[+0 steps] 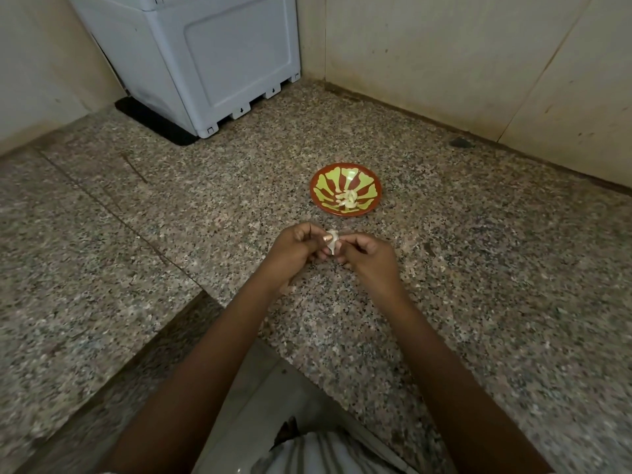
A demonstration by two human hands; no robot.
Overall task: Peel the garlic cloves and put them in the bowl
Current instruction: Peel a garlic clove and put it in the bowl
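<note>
Two grips, left hand (294, 252) and right hand (367, 260), pinch one garlic clove (332, 241), largely hidden between them.

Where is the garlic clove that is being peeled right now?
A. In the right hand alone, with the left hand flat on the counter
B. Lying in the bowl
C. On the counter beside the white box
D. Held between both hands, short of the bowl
D: both the left hand and the right hand pinch the clove between them, nearer the person than the bowl, which holds other pale cloves.
</note>
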